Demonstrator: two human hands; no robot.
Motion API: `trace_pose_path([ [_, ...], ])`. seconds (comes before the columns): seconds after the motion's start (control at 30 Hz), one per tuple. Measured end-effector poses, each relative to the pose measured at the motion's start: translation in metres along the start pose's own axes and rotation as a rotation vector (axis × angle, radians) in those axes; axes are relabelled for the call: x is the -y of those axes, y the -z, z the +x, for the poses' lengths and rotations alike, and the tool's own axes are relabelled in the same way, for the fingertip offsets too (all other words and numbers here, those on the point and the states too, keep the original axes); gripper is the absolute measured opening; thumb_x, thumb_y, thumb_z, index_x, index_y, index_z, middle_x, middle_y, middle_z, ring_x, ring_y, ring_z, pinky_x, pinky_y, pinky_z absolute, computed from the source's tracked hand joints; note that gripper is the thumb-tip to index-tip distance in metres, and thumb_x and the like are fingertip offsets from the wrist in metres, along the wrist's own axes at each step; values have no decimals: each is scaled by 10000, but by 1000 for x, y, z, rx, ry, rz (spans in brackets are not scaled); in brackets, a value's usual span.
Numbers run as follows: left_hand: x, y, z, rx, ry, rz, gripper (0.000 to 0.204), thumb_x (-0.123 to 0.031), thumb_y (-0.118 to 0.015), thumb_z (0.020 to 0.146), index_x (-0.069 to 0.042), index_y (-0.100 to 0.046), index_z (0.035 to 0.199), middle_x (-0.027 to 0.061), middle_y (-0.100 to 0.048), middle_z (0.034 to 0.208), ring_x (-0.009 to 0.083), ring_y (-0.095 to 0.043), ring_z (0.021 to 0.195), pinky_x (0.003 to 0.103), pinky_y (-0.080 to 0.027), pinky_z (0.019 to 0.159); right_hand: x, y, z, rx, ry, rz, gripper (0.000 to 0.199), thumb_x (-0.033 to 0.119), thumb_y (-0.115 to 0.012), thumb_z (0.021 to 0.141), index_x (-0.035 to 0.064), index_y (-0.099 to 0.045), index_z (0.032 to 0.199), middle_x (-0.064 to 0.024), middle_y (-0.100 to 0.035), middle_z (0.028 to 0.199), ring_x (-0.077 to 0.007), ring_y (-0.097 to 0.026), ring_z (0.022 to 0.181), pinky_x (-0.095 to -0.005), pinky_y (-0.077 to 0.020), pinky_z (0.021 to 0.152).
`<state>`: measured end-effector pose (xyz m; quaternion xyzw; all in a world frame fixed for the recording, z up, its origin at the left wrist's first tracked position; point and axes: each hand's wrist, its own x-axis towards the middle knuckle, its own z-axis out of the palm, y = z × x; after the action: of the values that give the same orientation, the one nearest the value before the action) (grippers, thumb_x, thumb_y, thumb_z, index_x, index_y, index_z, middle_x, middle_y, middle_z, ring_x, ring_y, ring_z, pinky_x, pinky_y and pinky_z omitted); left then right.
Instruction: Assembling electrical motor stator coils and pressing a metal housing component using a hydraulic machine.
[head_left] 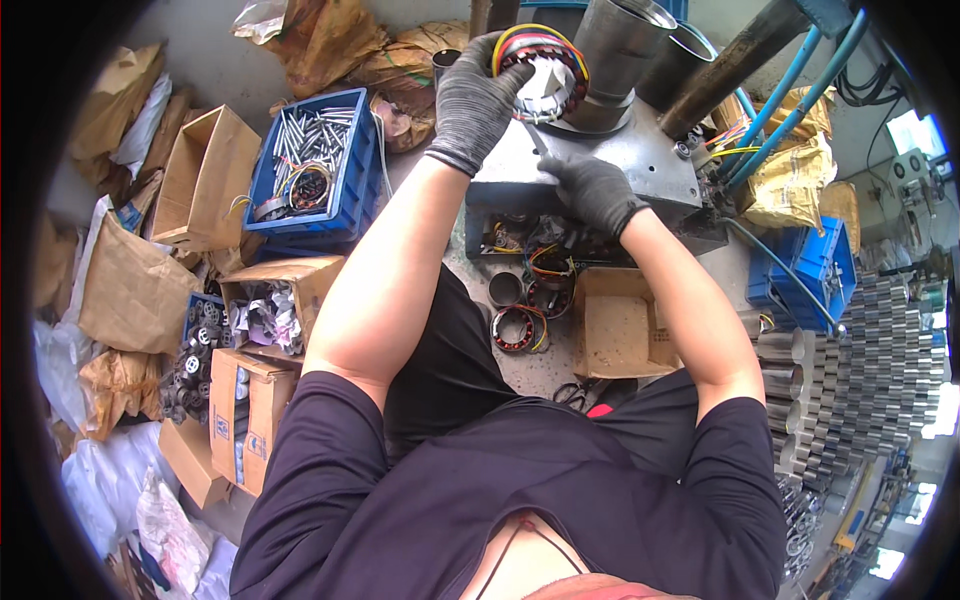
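My left hand [476, 108], in a grey knit glove, is closed around a motor stator [567, 97] at the far side of the metal machine table [650, 170]. Red, yellow and dark wires loop over the stator's top, and white material fills its middle. In a dark glove, my right hand [594, 190] grips a thin flat metal strip [535, 138] over the near part of that table. The strip's upper end points at the stator's lower rim; whether they touch I cannot tell. Just right of the stator stands a tall metal cylinder [618, 60].
A blue crate [318, 225] at left holds metal rods and a wound stator. Below the table lie another stator [513, 329] and an open cardboard box [622, 335]. Stacked metal sleeves [885, 350] fill the right side. A thick steel post [730, 72] and blue hoses [790, 85] rise beyond the table.
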<state>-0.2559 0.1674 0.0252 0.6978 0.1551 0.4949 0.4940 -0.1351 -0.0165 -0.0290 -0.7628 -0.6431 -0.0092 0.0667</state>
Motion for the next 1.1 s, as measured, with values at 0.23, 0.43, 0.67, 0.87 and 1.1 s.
trace_pose_path([
  [0.23, -9, -68, -21, 234, 96, 273, 553, -208, -844, 840, -18, -636, 1315, 156, -760, 1097, 209, -743, 985, 325, -585, 901, -50, 8, -94, -35, -180, 560, 391, 271, -783, 849, 50, -715, 1165, -178, -681, 1004, -319, -681, 940, -408, -542, 899],
  [0.43, 16, -124, -37, 419, 149, 239, 558, -278, -820, 864, -66, -643, 1349, 174, -750, 1175, 265, -731, 1071, 369, -539, 976, -67, 48, -159, -654, -479, 713, 229, 186, -848, 860, 51, -720, 993, -39, -703, 858, -135, -641, 800, -305, -540, 761],
  [0.67, 47, -161, -43, 494, 178, 30, 541, -197, -821, 895, -1, -605, 1350, 102, -740, 1165, 142, -681, 1052, 306, -544, 961, -74, 75, -189, -683, -457, 1325, 216, 173, -780, 933, 33, -731, 1089, -20, -722, 917, -88, -654, 796, -249, -533, 736],
  [0.87, 27, -155, -49, 700, -146, 281, 582, -143, -711, 964, -100, -501, 1506, 161, -642, 1346, 260, -628, 1240, 385, -495, 1079, -70, 61, -164, -634, -299, 922, 215, 153, -747, 937, 33, -720, 1114, -54, -696, 834, -93, -655, 778, -271, -542, 700],
  [1.1, 7, -145, -62, 817, -200, 362, 973, -203, -821, 837, -109, -257, 1625, 299, -513, 1380, 413, -570, 1283, 446, -471, 1120, -86, 35, -136, -595, -315, 783, 233, 181, -733, 895, 59, -722, 1093, -142, -733, 843, -201, -718, 756, -343, -568, 718],
])
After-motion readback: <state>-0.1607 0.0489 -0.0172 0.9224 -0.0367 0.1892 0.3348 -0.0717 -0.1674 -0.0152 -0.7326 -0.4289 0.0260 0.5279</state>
